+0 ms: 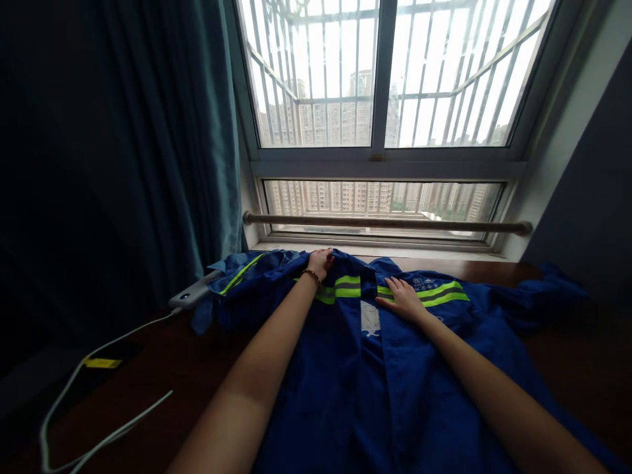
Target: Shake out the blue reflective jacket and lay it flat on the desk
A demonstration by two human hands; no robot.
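Observation:
A blue work jacket (326,375) with yellow-green and grey reflective bands lies spread over a dark wooden tabletop. My left hand (322,262), a beaded bracelet at its wrist, is closed on the fabric near the jacket's far edge by the collar. Flat on the chest, at the reflective band, my right hand (403,297) rests with its fingers stretched out. Between the hands, a pale grey patch (370,317) shows by the front opening. White print (425,283) sits above the right-hand band.
A white power strip (193,294) touches the left sleeve; its cable (103,347) runs toward the lower left, near a yellow tag (102,363). A blue curtain (197,164) hangs at the left. Beyond the table are a horizontal rail (385,223) and a barred window.

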